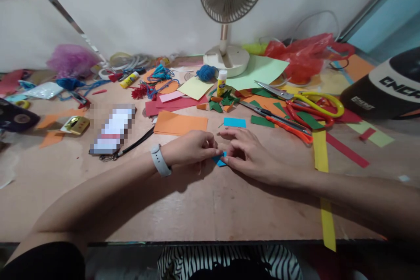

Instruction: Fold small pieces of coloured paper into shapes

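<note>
Two hands: the left hand (188,148) and the right hand (251,154) meet at the middle of the bench, fingertips pinching one small blue paper piece (219,160) between them.
Bench: bench (197,201) of bare brownish board, matt and scuffed, its near edge straight and dark.
Fan: desk fan (229,13) at the back, cream plastic, round wire grille on a thin stem and a disc foot.
Bag: red plastic bag (305,54), thin, glossy and crumpled, to the right of the fan foot.
Green sheet: pale green paper (259,70), flat and smooth, a large four-sided sheet beside the fan foot.
Orange sheets: orange paper stack (180,123), matt rectangles lying just beyond the left hand.
Scissors: yellow-handled scissors (321,101) and red-handled scissors (295,118), looped plastic grips and metal blades, lying over paper scraps to the right.
Yellow strip: yellow paper strip (324,183), long and narrow, running off the near edge of the bench.
Watch: white wristband (160,160), smooth, around the left wrist.
Glue: glue stick (222,82), upright yellow cylinder with a white cap, near the fan foot.
Spare blue: blue paper rectangle (234,122), flat, just beyond the right hand.
Held piece: bright blue, thin and matt, mostly covered by fingers; only a pointed corner shows, low against the bench top.
</note>
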